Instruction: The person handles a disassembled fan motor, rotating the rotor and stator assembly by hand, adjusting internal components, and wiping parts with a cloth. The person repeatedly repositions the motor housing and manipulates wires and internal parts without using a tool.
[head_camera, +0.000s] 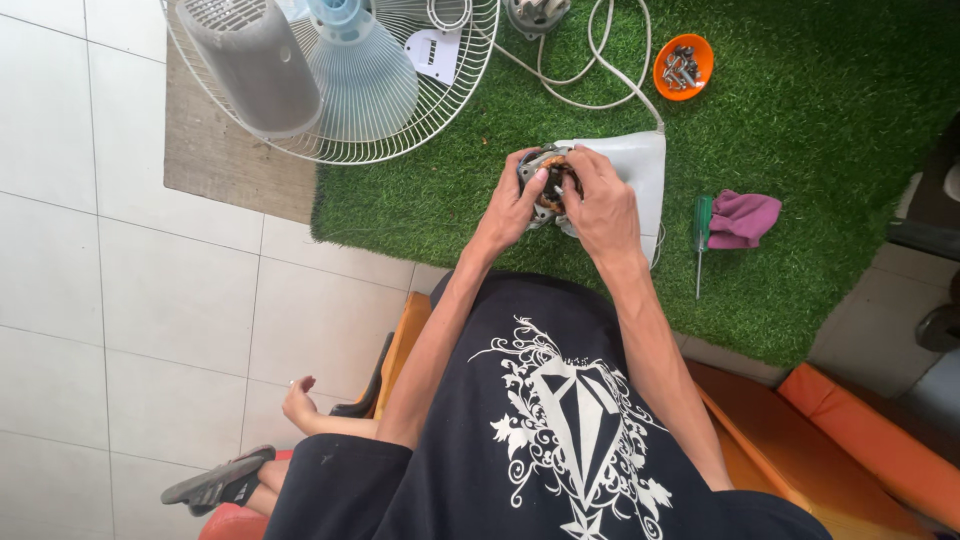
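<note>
A small fan motor (546, 180) with copper windings and a metal frame is held up between both hands, over a white plastic fan base (635, 165) on the green turf mat (820, 120). My left hand (513, 205) grips the motor's left side. My right hand (600, 205) covers its right side, fingers curled over the top. Much of the motor is hidden by the fingers.
A white wire fan guard (400, 120) with a grey motor cover (255, 65) and a pale blue cone lies at the top left. An orange dish of screws (684, 66), a green-handled screwdriver (702, 235), a pink rag (742, 218) and a white cable (590, 80) lie on the turf.
</note>
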